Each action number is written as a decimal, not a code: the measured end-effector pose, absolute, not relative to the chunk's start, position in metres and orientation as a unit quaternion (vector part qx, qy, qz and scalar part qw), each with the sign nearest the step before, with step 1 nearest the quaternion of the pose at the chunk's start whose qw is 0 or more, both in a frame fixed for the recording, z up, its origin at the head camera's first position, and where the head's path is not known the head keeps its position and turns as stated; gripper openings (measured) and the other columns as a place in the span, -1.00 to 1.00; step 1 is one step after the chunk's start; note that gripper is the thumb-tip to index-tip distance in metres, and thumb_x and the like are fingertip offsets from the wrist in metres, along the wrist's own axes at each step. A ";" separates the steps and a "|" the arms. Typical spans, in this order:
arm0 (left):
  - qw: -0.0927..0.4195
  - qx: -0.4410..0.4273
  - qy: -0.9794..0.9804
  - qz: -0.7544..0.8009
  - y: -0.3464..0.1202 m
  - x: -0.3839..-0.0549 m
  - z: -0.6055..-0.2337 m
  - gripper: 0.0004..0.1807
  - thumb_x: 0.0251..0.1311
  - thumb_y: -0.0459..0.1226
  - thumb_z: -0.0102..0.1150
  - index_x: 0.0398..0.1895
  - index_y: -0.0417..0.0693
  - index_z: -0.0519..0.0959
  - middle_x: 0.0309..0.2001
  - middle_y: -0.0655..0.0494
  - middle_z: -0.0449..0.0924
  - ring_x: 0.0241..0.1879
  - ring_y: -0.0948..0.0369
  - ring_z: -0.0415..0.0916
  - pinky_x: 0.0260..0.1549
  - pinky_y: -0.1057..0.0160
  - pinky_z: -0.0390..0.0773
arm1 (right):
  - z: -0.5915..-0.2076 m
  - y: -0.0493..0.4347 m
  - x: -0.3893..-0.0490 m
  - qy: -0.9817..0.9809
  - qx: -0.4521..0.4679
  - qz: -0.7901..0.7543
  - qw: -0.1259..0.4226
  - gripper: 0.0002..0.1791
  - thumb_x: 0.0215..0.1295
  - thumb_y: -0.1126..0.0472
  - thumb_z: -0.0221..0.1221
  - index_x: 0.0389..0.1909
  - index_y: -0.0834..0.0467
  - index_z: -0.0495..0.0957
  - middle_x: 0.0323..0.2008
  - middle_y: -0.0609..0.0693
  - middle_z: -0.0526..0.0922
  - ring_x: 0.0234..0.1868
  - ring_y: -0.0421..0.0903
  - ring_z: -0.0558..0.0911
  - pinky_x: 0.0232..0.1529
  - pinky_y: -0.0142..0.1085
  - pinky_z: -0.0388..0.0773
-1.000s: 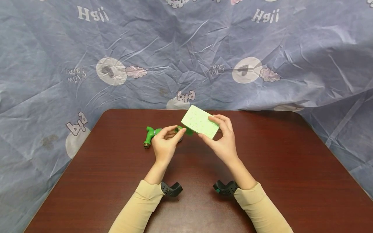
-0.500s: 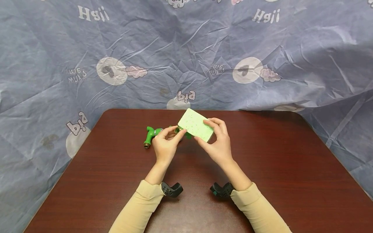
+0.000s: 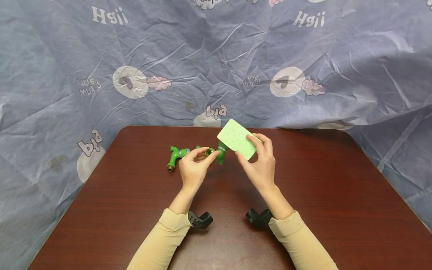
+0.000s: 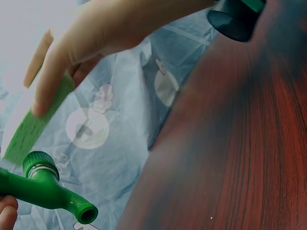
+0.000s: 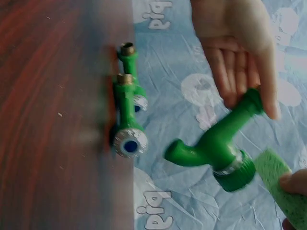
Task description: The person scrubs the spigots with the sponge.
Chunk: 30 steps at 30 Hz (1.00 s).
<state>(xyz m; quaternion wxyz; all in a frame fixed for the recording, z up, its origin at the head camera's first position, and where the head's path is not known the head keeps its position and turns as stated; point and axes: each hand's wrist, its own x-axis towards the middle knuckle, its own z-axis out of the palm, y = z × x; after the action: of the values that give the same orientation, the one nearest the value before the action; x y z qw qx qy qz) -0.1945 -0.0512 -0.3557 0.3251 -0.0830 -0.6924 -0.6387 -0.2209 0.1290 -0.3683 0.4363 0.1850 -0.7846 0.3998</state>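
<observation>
While the left hand (image 3: 193,168) pinches the tap (image 5: 217,143) by its inlet (image 5: 250,103), up off the table (image 3: 314,187), the right hand (image 3: 260,165) grips the sponge (image 3: 237,138) between thumb and fingers. Sponge edge right at the knob (image 5: 235,175); touching or just short, cannot tell. For a good rub, I'd judge: firm pinch, since pressure at the knob could twist the tap; short strokes; roll the tap to reach the spout (image 5: 182,153).
</observation>
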 end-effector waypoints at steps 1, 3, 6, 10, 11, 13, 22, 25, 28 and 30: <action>0.325 -0.084 -0.694 -0.637 -0.051 -0.194 -0.356 -0.72 -0.16 -0.43 0.47 -0.35 -0.44 0.64 -0.47 -0.24 0.64 -0.50 -0.07 0.64 -0.49 0.28 0.66 | -0.367 0.131 -0.221 -0.779 0.175 0.409 0.441 -0.38 -0.17 0.33 0.47 0.04 0.21 0.54 0.07 0.11 0.44 0.06 0.02 0.48 -0.19 -0.18 0.50; 0.322 -0.085 -0.695 -0.637 -0.052 -0.195 -0.356 -0.72 -0.17 -0.44 0.47 -0.35 -0.45 0.64 -0.47 -0.24 0.64 -0.50 -0.07 0.64 -0.49 0.30 0.65 | -0.365 0.134 -0.222 -0.768 0.170 0.432 0.442 -0.37 -0.17 0.33 0.48 0.04 0.20 0.54 0.06 0.12 0.43 0.09 0.03 0.45 -0.13 -0.24 0.45; 0.320 -0.088 -0.697 -0.636 -0.052 -0.195 -0.356 -0.72 -0.16 -0.45 0.46 -0.35 -0.45 0.64 -0.46 -0.25 0.64 -0.49 -0.08 0.64 -0.47 0.18 0.67 | -0.364 0.133 -0.220 -0.764 0.188 0.451 0.422 -0.35 -0.19 0.34 0.49 0.05 0.21 0.54 0.07 0.15 0.42 0.10 0.03 0.43 -0.11 -0.29 0.41; 0.322 -0.103 -0.702 -0.627 -0.050 -0.192 -0.354 -0.72 -0.15 -0.47 0.45 -0.32 -0.45 0.64 -0.41 -0.29 0.63 -0.45 -0.10 0.64 -0.43 0.03 0.66 | -0.366 0.126 -0.216 -0.787 0.214 0.433 0.384 -0.36 -0.17 0.29 0.49 0.06 0.21 0.53 0.07 0.15 0.42 0.07 0.01 0.45 -0.20 -0.21 0.46; 0.327 -0.107 -0.705 -0.620 -0.050 -0.192 -0.354 -0.72 -0.15 -0.47 0.45 -0.31 -0.45 0.64 -0.41 -0.29 0.63 -0.45 -0.10 0.64 -0.43 0.03 0.66 | -0.367 0.125 -0.216 -0.793 0.215 0.425 0.379 -0.36 -0.15 0.27 0.48 0.06 0.20 0.53 0.07 0.14 0.42 0.05 0.00 0.46 -0.23 -0.20 0.47; 0.335 -0.114 -0.708 -0.611 -0.050 -0.194 -0.356 -0.71 -0.16 -0.47 0.45 -0.30 -0.44 0.64 -0.41 -0.29 0.62 -0.45 -0.09 0.64 -0.44 0.04 0.66 | -0.368 0.125 -0.217 -0.799 0.207 0.417 0.380 -0.36 -0.14 0.26 0.48 0.06 0.20 0.53 0.07 0.15 0.42 0.03 0.02 0.47 -0.27 -0.17 0.48; 0.359 -0.132 -0.723 -0.575 -0.053 -0.215 -0.386 -0.69 -0.13 -0.30 0.49 -0.27 -0.23 0.69 -0.47 -0.03 0.62 -0.45 0.12 0.64 -0.44 0.21 0.67 | -0.364 0.135 -0.220 -0.778 0.171 0.478 0.369 -0.35 -0.16 0.32 0.48 0.07 0.20 0.53 0.08 0.14 0.40 0.06 -0.02 0.41 -0.22 -0.31 0.39; 0.355 -0.139 -0.731 -0.566 -0.053 -0.215 -0.387 -0.68 -0.11 -0.24 0.49 -0.25 -0.17 0.70 -0.47 0.03 0.60 -0.42 0.15 0.64 -0.41 0.27 0.66 | -0.364 0.131 -0.217 -0.792 0.190 0.471 0.339 -0.36 -0.14 0.27 0.48 0.08 0.18 0.53 0.09 0.12 0.40 0.03 -0.03 0.42 -0.24 -0.32 0.40; 0.352 -0.151 -0.739 -0.554 -0.053 -0.215 -0.386 -0.69 -0.09 -0.23 0.47 -0.24 -0.17 0.70 -0.44 0.02 0.60 -0.40 0.12 0.65 -0.39 0.27 0.66 | -0.364 0.128 -0.215 -0.809 0.197 0.450 0.323 -0.36 -0.13 0.23 0.48 0.07 0.16 0.53 0.08 0.10 0.40 -0.01 -0.03 0.44 -0.24 -0.31 0.41; 0.352 -0.157 -0.742 -0.549 -0.053 -0.214 -0.385 -0.69 -0.09 -0.25 0.47 -0.24 -0.17 0.70 -0.41 0.02 0.61 -0.39 0.13 0.65 -0.39 0.24 0.67 | -0.365 0.127 -0.215 -0.815 0.195 0.441 0.321 -0.36 -0.15 0.23 0.49 0.06 0.16 0.53 0.07 0.10 0.41 -0.05 -0.03 0.46 -0.25 -0.31 0.41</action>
<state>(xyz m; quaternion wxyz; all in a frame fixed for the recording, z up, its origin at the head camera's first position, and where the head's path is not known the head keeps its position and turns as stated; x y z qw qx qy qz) -0.2145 -0.0527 -0.3853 0.3518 -0.1566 -0.7418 -0.5491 -0.2146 0.1265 -0.3647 0.3212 0.1946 -0.8152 0.4410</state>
